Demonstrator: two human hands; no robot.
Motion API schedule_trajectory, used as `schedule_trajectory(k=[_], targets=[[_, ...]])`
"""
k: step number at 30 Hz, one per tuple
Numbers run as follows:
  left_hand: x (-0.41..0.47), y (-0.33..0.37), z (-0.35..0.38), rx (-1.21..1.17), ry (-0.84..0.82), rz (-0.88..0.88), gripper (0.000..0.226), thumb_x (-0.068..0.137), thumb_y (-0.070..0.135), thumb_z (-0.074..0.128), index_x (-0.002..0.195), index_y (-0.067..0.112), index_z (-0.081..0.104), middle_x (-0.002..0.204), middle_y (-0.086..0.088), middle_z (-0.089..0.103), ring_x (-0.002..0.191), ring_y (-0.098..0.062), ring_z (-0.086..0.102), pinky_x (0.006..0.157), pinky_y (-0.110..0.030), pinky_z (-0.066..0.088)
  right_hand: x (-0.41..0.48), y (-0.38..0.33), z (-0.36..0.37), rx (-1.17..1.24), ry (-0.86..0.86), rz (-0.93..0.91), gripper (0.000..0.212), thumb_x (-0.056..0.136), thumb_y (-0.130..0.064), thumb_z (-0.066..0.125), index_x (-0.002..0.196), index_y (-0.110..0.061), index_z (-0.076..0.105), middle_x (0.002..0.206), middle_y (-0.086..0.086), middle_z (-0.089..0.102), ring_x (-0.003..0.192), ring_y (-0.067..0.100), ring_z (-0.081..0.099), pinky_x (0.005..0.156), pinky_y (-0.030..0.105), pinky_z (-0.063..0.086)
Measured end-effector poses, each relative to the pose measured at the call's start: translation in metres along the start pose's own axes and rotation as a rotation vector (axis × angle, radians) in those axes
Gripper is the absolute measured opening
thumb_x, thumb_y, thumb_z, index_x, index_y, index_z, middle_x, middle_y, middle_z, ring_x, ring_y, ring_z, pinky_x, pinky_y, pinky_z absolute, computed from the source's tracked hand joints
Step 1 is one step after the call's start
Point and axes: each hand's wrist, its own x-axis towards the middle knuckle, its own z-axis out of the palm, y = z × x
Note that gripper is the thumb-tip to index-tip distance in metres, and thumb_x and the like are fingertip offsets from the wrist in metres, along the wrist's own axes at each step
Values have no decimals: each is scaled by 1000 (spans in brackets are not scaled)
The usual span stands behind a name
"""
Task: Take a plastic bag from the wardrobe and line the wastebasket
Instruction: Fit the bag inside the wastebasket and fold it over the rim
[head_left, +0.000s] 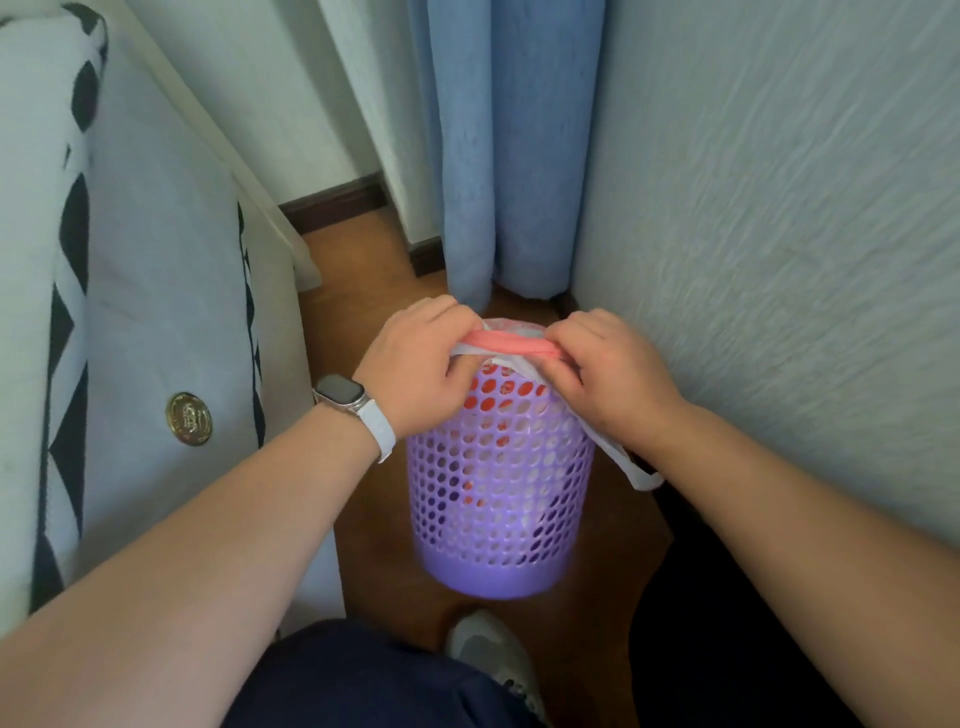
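Two hands, left hand (415, 358) and right hand (608, 369), fingers pinching one plastic bag (511, 359) over one wastebasket (498, 483).

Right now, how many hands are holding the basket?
2. The left hand grips the rim on the left; the right hand grips it on the right, both pinching the plastic bag.

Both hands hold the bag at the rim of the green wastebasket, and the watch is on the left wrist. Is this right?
Not quite: the head view shows the wastebasket is purple, not green. The rest holds: the left hand and right hand hold the bag at its rim, and the watch is on the left wrist.
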Motion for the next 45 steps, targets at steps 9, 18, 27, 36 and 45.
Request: schedule_trajectory(k=[9,18,27,36,45], targets=[[-2,4,12,-105,-178,19,40,87,45,55,123,28,60,113,7,64,104,-13,56,92,-33,44,4,-6,12,91,-62,-13,17,85,-27,55,88,-10,59,85,10,62,78,31,56,70,36,40],[-6,2,25,-21,-85,-98,18,90,20,53,101,19,67,94,-1,69,89,-24,61,81,-44,49,4,-12,21,22,-47,55,22,83,-33,45,86,-17,60,85,2,59,82,27,52,73,33,27],[-9,1,19,4,13,-234,24,85,17,43,96,9,63,95,-10,66,91,-31,58,86,-46,43,10,-11,10,130,-45,56,35,88,-45,55,112,-19,63,106,-1,63,101,21,55,91,39,42],[-10,-6,21,-143,-49,-236,21,89,28,44,86,16,60,83,1,63,79,-21,57,72,-41,48,4,15,14,92,-43,140,31,89,-39,45,84,-12,61,78,6,57,76,30,52,70,42,44],[-5,8,24,-86,-79,-68,27,91,39,55,115,27,64,111,7,68,104,-16,59,95,-37,40,5,-3,18,92,-35,82,17,86,-29,60,75,-16,58,72,4,60,70,28,54,65,34,39]])
